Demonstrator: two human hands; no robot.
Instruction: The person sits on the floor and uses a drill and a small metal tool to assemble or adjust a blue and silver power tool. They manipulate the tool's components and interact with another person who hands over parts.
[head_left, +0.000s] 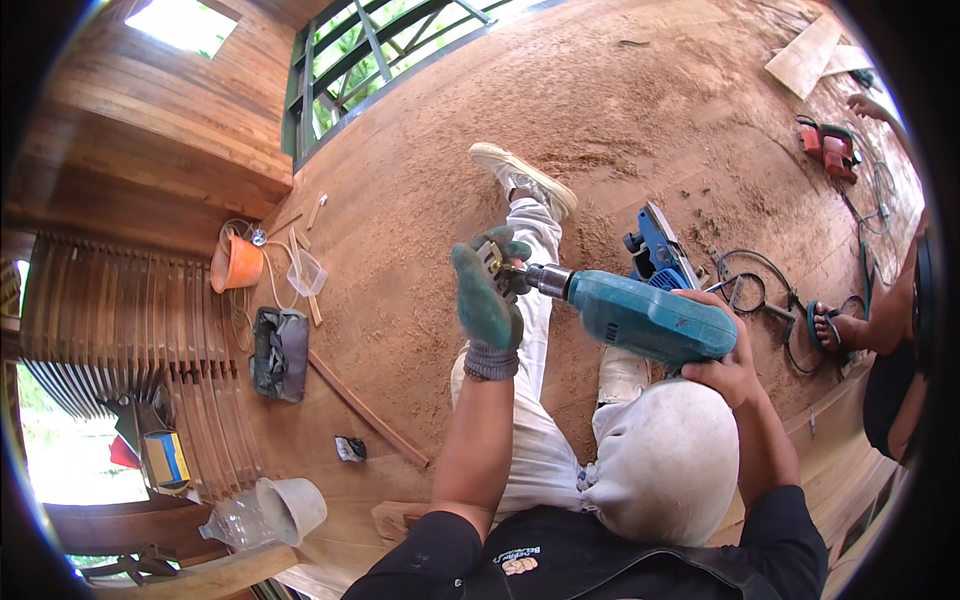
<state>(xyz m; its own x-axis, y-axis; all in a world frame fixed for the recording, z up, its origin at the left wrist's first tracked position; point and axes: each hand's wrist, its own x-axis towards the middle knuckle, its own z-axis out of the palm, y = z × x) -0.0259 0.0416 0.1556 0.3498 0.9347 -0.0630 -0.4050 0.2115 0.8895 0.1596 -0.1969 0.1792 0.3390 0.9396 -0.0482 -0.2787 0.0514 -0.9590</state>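
Bent knee (665, 460): white-clothed, nearest the camera, at six o'clock from the drill.
Drill (650, 320): teal, held over the legs, its chuck (548, 280) pointing just past nine o'clock.
Right hand (738, 365): at four o'clock, wrapped round the drill's rear; whether a finger presses the trigger, I cannot tell.
Left hand (487, 308): gloved, at nine o'clock, fingers curled in around a small metal piece (493, 260), its exact kind unclear.
Step in hand: apparently handwork at the drill's tip.
Next move: seems to call for a steady drill body and the glove kept clear of any spin.
Chuck to fingers: at three o'clock from the left fingers, just beside them; contact cannot be told.
Planer (660, 250): blue, on the shavings-strewn floor (420, 200), at twelve o'clock.
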